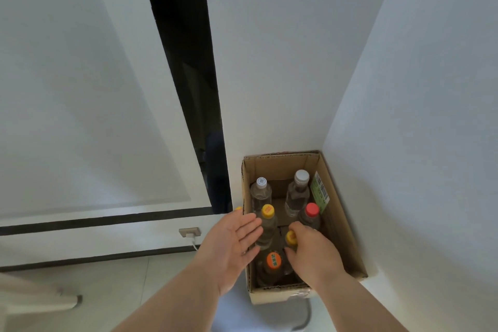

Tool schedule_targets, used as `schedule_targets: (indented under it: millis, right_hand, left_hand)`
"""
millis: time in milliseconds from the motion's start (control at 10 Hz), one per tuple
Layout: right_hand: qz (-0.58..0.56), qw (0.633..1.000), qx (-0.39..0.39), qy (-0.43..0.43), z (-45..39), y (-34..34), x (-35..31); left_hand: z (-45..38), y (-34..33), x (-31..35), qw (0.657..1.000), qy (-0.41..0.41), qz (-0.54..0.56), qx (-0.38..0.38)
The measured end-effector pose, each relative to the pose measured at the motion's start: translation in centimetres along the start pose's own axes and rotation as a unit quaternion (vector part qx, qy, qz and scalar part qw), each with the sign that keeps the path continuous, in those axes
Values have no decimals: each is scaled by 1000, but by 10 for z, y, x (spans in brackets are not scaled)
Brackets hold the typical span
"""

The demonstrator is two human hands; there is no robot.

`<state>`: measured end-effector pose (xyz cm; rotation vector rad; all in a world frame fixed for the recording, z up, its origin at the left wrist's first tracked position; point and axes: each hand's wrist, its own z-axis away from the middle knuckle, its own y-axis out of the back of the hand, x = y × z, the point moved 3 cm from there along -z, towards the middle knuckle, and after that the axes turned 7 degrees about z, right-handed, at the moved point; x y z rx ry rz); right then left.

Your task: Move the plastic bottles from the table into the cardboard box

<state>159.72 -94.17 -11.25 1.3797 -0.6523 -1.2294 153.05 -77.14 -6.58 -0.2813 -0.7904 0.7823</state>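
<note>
An open cardboard box (pixel 342 226) stands on the floor in a wall corner. Several clear plastic bottles stand upright inside: two with white caps (pixel 261 183) at the back, one with a red cap (pixel 312 210), one with a yellow cap (pixel 267 211) and one with an orange cap (pixel 273 260) at the front. My right hand (pixel 312 253) is inside the box, fingers closed around the top of another yellow-capped bottle (pixel 291 237). My left hand (pixel 231 245) hovers at the box's left edge, palm open, fingers spread, holding nothing.
White walls close in behind and right of the box. A dark door gap (pixel 194 89) runs to the left. A wall socket with a white plug (pixel 190 233) sits low on the left. A pale furniture edge (pixel 40 302) shows at bottom left.
</note>
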Motion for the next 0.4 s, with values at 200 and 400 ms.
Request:
schedule_targets:
  millis: [200, 400]
  right_hand:
    - [-7, 1000, 3, 9, 2, 6, -4]
    - [-21, 998, 52, 3, 0, 24, -12]
  left_hand:
    - [8, -3, 2, 1000, -6, 10, -5]
    - [22, -4, 14, 999, -27, 36, -13]
